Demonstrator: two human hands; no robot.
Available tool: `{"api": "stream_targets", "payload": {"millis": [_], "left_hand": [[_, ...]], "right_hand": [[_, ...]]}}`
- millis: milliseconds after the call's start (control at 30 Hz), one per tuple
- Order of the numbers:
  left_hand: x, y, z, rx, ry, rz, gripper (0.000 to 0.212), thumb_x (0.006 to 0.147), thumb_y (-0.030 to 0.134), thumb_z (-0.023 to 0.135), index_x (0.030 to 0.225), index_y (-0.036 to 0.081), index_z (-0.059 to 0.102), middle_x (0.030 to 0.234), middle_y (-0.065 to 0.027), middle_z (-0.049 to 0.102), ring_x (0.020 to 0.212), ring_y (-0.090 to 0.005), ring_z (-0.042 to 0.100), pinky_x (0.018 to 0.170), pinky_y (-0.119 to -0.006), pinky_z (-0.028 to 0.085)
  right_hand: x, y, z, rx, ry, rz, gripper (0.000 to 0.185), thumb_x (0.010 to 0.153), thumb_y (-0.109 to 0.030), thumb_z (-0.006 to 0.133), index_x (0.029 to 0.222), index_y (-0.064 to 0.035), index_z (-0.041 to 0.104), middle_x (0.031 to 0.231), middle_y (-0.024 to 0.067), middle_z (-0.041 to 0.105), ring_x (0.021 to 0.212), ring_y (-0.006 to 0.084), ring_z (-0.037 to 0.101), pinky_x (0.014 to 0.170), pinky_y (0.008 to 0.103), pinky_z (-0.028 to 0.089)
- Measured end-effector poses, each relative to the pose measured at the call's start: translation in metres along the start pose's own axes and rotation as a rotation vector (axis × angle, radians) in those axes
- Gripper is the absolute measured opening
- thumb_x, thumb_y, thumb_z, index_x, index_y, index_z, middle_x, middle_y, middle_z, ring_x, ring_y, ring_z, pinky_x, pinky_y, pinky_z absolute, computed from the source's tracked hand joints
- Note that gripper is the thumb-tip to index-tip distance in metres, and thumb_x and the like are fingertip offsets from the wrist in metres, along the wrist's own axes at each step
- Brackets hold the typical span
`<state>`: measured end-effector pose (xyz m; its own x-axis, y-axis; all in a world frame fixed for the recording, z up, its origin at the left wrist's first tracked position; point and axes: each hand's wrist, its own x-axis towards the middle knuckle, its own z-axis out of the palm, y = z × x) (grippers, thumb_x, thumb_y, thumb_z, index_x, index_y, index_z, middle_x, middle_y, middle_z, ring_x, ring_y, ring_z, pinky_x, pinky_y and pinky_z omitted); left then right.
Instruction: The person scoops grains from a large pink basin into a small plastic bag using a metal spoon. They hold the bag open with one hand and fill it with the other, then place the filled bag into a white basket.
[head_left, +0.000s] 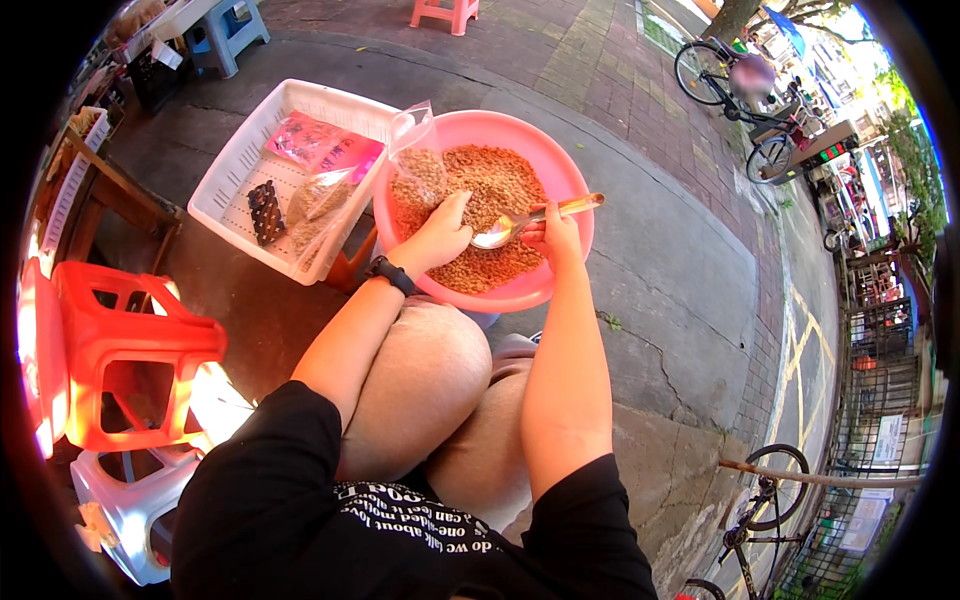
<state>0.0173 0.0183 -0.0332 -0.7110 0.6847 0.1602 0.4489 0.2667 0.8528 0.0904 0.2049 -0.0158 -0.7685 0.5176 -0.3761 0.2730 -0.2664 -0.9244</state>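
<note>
A round pink plastic basin (574, 169) holds a heap of brown granules (495, 180). My right hand (556, 234) grips the handle of a metal spoon (504, 229), whose bowl lies low over the granules. My left hand (446, 231), with a black watch on the wrist, is over the basin's left part, fingers by a clear plastic bag (418, 169) partly filled with granules. Whether those fingers hold the bag cannot be told. Left of the basin, a white plastic basket (240, 131) contains filled clear bags (315, 206), pink printed packaging (322, 146) and a dark patterned item (266, 213).
Red plastic stools (135, 337) and a grey-white stool (139, 487) stand at the left. A wooden chair (112, 191) is beyond them. A blue stool (229, 37) and a pink stool (444, 11) are farther back. Bicycles (739, 90) stand at the right.
</note>
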Motion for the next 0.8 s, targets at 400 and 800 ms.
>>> {"api": "stream_targets", "payload": {"millis": [400, 800], "left_hand": [[-0.001, 0.01, -0.007, -0.091, -0.087, -0.048, 0.053, 0.075, 0.007, 0.043, 0.123, -0.005, 0.024, 0.127, -0.0221, 0.027, 0.12, -0.0277, 0.024, 0.099, -0.031, 0.019], [-0.003, 0.011, -0.008, -0.071, -0.061, -0.039, 0.05, 0.075, 0.009, 0.047, 0.121, -0.005, 0.029, 0.124, -0.0208, 0.032, 0.118, -0.0271, 0.029, 0.097, -0.031, 0.023]], "right_hand": [[0.01, 0.003, 0.006, -0.045, 0.049, -0.025, 0.034, 0.087, -0.031, 0.034, 0.09, -0.0026, 0.052, 0.059, 0.0082, 0.053, 0.046, 0.0173, 0.055, 0.045, 0.0272, 0.046], [0.006, -0.001, 0.014, -0.005, 0.071, -0.016, 0.035, 0.088, -0.032, 0.033, 0.09, -0.0023, 0.052, 0.062, 0.0091, 0.054, 0.05, 0.0174, 0.055, 0.05, 0.0278, 0.049]]}}
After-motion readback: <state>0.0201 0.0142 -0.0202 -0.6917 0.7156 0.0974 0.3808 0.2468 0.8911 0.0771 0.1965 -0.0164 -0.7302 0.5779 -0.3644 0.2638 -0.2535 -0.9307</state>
